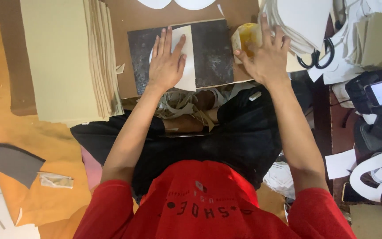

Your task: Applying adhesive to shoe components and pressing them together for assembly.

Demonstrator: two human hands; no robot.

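On the floor-level worktop (pixel 131 17) of brown board, the largest thing is the tall stack of tan card sheets (pixel 63 57) at ten o'clock, its long edge running twelve to six. Next in size is the dark cutting slab (pixel 211 53) at twelve o'clock, lying flat and wide, nine to three. On the slab lies a white paper piece (pixel 189 66), one edge rounded toward nine o'clock, its long axis pointing twelve to six. The left hand (pixel 166 62) rests flat and open on that piece, fingers spread toward twelve, pressing rather than gripping. The right hand (pixel 266 55) at one o'clock is curled loosely over a small yellow block (pixel 246 37) just beside the slab's right edge; whether it truly grips the block I cannot tell. Past it lie a curled pile of white cut pieces (pixel 301 22) and black-handled scissors (pixel 319 57). Paper offcuts (pixel 182 104) gather at the slab's near edge.

As a judgement: the white piece could skid or skew on the smooth slab if the flat palm eases, since nothing else pins it. The yellow block sits near the worktop's edge and could be knocked off by the reaching fingers.
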